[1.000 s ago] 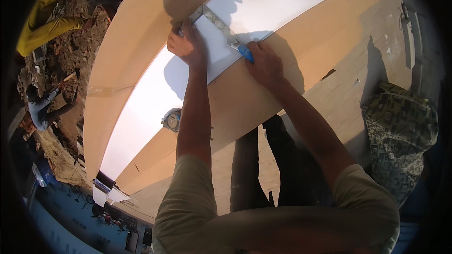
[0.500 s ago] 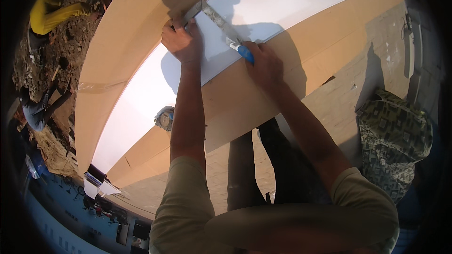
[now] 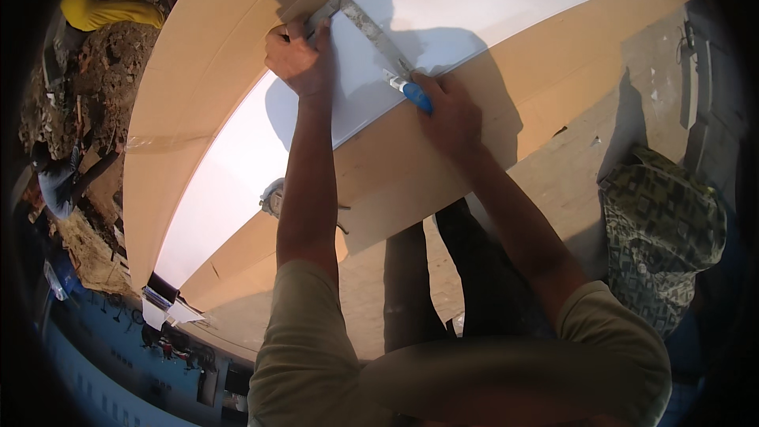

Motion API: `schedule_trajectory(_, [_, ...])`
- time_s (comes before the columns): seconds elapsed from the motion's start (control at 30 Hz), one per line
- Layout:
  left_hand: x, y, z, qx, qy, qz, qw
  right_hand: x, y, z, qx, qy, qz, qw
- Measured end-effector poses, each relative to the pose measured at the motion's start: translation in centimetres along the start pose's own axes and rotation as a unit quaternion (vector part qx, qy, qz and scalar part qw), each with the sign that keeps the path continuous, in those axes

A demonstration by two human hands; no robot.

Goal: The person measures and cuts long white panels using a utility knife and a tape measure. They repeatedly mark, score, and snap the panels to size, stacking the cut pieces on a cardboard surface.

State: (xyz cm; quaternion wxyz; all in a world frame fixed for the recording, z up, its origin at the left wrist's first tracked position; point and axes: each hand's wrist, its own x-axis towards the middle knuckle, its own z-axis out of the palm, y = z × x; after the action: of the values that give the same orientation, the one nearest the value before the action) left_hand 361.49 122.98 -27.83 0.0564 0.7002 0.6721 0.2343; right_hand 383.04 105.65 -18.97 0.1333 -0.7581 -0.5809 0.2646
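A metal carpenter's square (image 3: 368,28) lies across a long white panel (image 3: 237,150), its corner pointing away from me. My left hand (image 3: 300,63) is closed on the square's short arm at the far edge of the panel. In my right hand (image 3: 451,115) is a blue-handled utility knife (image 3: 416,96), its pale front end beside the long arm's near end. Fingers of that hand are at the square's end, and whether they press on it I cannot tell. The panel rests on brown cardboard (image 3: 178,103).
A round grey tool (image 3: 273,196) sits near the panel's near edge, partly behind my left forearm. Right of me is a camouflage-patterned cloth bundle (image 3: 662,221). Down at the left, one person in yellow (image 3: 111,8) and another in grey (image 3: 57,186) are on rough ground.
Both hands stay on the square and knife. The knife and right hand have shifted slightly right and nearer; my left forearm has moved slightly left, covering more of the round tool.
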Motion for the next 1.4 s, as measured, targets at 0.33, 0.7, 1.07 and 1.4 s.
schedule_trajectory(0.33, [-0.2, 0.5, 0.4, 0.001, 0.056, -0.010, 0.998, -0.2, -0.5, 0.5, -0.031, 0.021, 0.000, 0.999])
schedule_trajectory(0.7, [-0.2, 0.4, 0.4, -0.002, 0.050, -0.041, 0.998, -1.0, 0.0, 2.5, -0.007, 0.065, -0.003, 0.998])
schedule_trajectory(1.07, [1.9, 0.5, -1.5, -0.045, -0.002, -0.044, 0.998, -0.8, 0.2, 2.4, 0.008, 0.060, 0.016, 0.998])
schedule_trajectory(1.4, [1.2, 0.1, -1.4, -0.080, 0.021, -0.025, 0.996, -0.8, 0.2, 2.4, 0.007, 0.053, 0.026, 0.998])
